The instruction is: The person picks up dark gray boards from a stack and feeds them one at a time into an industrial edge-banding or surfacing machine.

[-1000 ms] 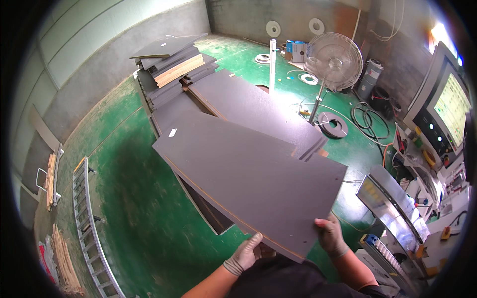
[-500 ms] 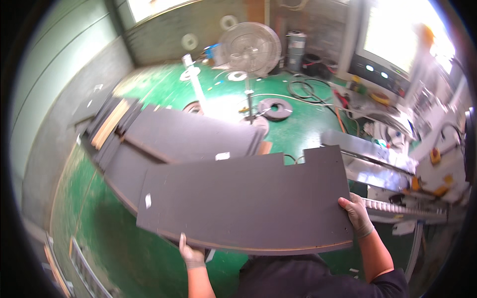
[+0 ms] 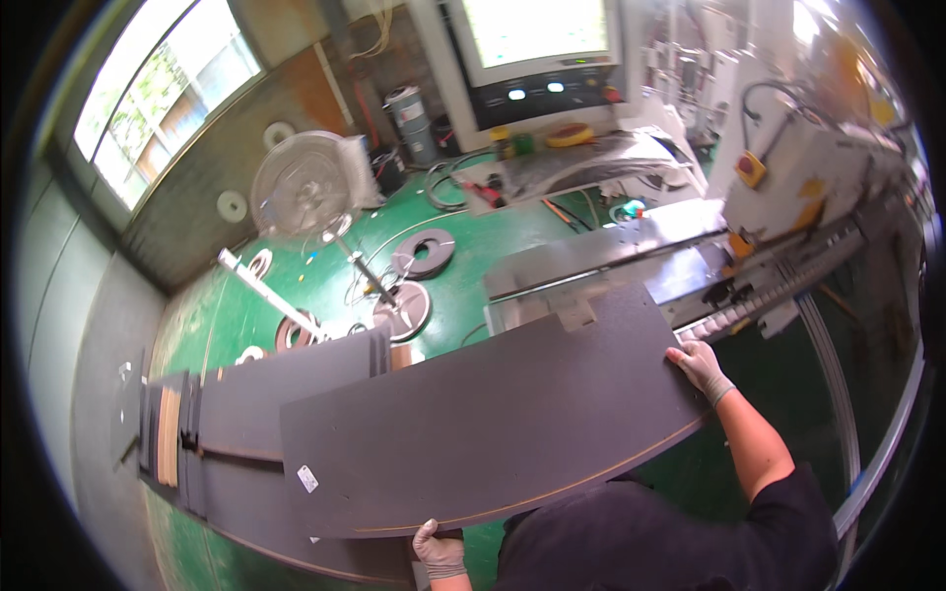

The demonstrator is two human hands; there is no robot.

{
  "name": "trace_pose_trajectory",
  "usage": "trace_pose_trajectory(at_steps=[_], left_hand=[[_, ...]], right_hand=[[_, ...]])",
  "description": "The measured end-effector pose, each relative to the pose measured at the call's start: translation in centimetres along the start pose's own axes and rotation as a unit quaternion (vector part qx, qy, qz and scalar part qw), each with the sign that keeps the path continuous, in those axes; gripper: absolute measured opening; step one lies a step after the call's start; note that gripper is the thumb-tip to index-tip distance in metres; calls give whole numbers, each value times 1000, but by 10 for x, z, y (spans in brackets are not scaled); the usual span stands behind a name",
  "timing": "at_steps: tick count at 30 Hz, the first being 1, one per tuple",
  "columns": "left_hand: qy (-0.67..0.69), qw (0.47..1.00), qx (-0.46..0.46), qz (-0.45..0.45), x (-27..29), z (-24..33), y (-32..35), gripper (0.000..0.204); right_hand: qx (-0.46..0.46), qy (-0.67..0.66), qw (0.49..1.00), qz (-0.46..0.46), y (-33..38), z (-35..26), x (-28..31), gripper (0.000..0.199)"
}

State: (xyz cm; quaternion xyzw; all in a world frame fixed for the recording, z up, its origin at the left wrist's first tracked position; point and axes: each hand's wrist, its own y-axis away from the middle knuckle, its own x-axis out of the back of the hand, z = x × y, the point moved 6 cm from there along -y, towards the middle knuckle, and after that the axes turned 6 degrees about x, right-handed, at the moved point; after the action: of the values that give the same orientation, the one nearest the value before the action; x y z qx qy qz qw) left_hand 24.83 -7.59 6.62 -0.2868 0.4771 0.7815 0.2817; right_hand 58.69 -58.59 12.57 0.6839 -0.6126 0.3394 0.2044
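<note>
Between my two hands I hold a large dark grey board [image 3: 483, 424], carried flat in front of my body. A rectangular notch is cut in its far edge near the right end, and a small white label [image 3: 307, 479] sticks to its left end. Its near edge shows a tan strip. My left hand [image 3: 439, 550], in a pale glove, grips that near edge with the thumb on top. At the right end my right hand [image 3: 700, 370] grips the short side, thumb over the top face; its other fingers are hidden underneath.
Stacked grey boards [image 3: 296, 394] lie at left, partly under the held board. Beyond them stand a fan [image 3: 307, 187] and a coil of edging [image 3: 424, 253] on the green floor. At right is a machine with a metal bed [image 3: 601, 246], a roller track [image 3: 724, 320] and a screen [image 3: 537, 30].
My view has turned right, toward the machine. The board has come round with me, its right end now close to the metal bed. Both hands keep their hold.
</note>
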Motion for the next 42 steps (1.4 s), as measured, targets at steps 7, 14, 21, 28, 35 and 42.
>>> trace_pose_trajectory(at_steps=[7,14,21,28,35,42], left_hand=[[-23,999,22,-39,-50,-38,-26,59],[-25,997,62,45,-32,-83,-69,45],[28,990,127,-49,-121,-161,-72,52],[36,976,215,-3,-141,-198,-79,37],[-160,922,353,10,-144,-229,-56,43],[-596,680,402,-147,-142,-268,-70,62]], right_hand=[[-86,-14,995,55,0,53,41,46],[-48,40,996,58,3,75,93,44],[-36,204,965,160,38,53,108,44],[80,184,948,247,39,52,71,31],[117,179,933,291,30,84,109,38],[121,215,929,276,23,154,160,40]])
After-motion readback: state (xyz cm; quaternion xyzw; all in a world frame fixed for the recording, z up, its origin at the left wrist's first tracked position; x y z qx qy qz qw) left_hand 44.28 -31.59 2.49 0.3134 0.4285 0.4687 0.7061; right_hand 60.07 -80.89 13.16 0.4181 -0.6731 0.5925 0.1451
